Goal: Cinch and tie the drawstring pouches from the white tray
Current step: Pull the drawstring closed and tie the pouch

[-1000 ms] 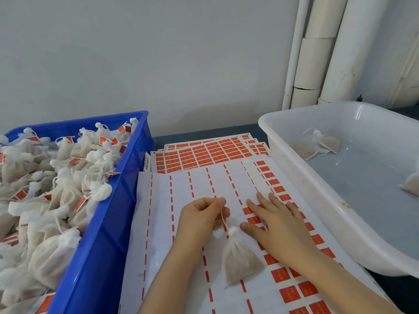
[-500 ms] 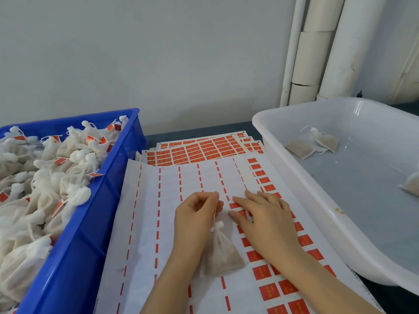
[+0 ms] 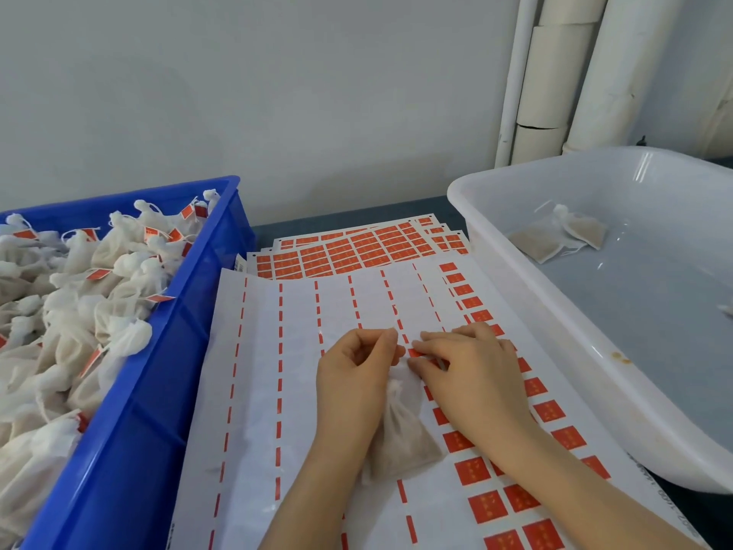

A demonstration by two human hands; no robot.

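A small white drawstring pouch (image 3: 400, 438) with brownish filling lies on the sticker sheet (image 3: 277, 391) between my hands. My left hand (image 3: 353, 383) pinches the pouch's thin string just above its cinched neck. My right hand (image 3: 468, 375) pinches a small red sticker (image 3: 415, 352) right beside the left fingertips, over the pouch's neck. The white tray (image 3: 515, 271) at the right holds two untied pouches (image 3: 555, 236) at its far end and part of another at the right edge.
A blue bin (image 3: 158, 371) at the left is heaped with tied pouches bearing red tags. More red sticker sheets (image 3: 357, 248) lie stacked behind the top sheet. White pipes (image 3: 555, 73) run up the wall at the back right.
My right hand left the sheet with a red sticker pinched in it and came up against the left fingertips. The left hand kept hold of the string; the pouch shifted slightly left.
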